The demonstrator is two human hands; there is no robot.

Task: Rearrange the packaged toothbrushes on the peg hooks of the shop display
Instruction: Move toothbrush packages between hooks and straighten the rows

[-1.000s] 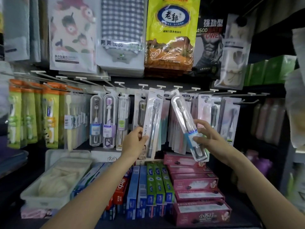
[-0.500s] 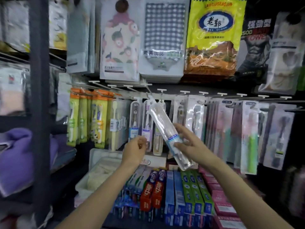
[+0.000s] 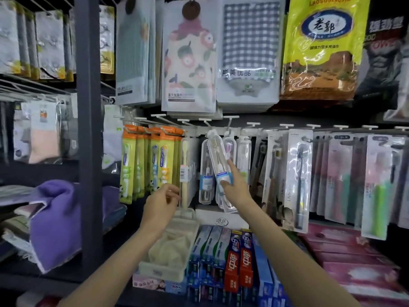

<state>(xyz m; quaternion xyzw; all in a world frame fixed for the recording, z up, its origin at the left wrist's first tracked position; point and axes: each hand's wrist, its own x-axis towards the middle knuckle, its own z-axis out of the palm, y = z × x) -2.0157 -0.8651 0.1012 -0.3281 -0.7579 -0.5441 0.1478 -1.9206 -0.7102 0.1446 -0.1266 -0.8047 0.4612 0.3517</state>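
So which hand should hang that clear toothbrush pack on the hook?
Probably the right hand. It already holds the clear pack, tilted with its top close to a hook. The left hand is lower, by the cream toothbrush, and holds no pack.

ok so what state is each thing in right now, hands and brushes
right hand: grips the clear toothbrush pack low down
clear toothbrush pack: tilted, top at a peg hook, whether hooked on cannot be told
left hand: fingers curled by the beige toothbrush, grip unclear
beige toothbrush: hanging upright
orange-topped packs: hanging in rows
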